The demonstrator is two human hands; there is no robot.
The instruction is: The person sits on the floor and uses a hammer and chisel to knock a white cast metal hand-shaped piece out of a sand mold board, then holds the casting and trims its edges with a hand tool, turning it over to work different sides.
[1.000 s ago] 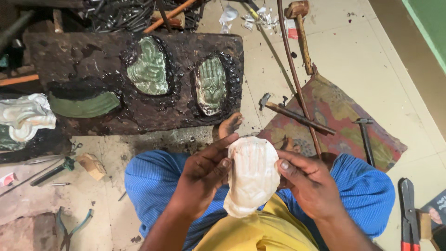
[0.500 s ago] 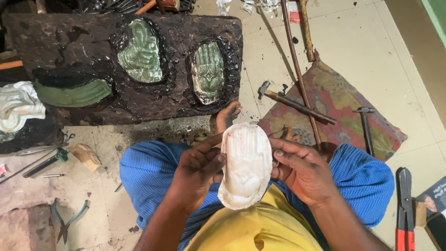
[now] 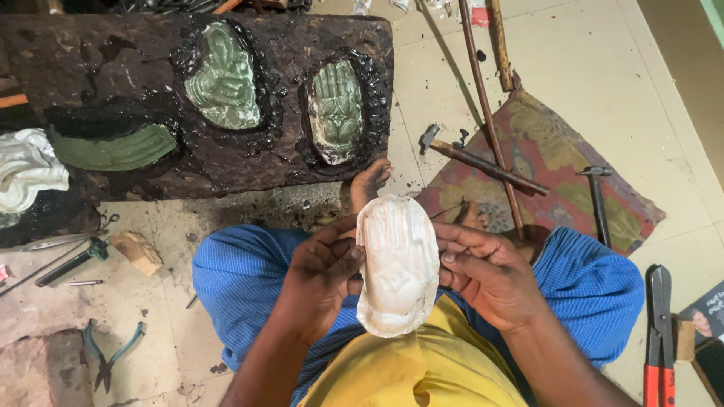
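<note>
Since a moment ago, the white hand-shaped cast (image 3: 397,265) has tipped more upright between the hands and sits a little lower, closer over the yellow cloth (image 3: 400,369) in the person's lap. Left hand (image 3: 326,271) grips the cast's left edge, fingers curled around the rim with the thumb toward the front. Right hand (image 3: 483,270) clasps the opposite edge, fingertips (image 3: 449,256) pressed against the side of the cast. Both hands are closed on it, so the cast hangs between them, palm relief facing up, above the blue-clad knees. Beyond the knees lies a dark tarry board (image 3: 196,105) with three greenish metal reliefs set in it. A hammer (image 3: 483,162) rests on a patterned mat (image 3: 558,166) to the right, and red-handled cutters (image 3: 659,339) lie well apart at the far right.
</note>
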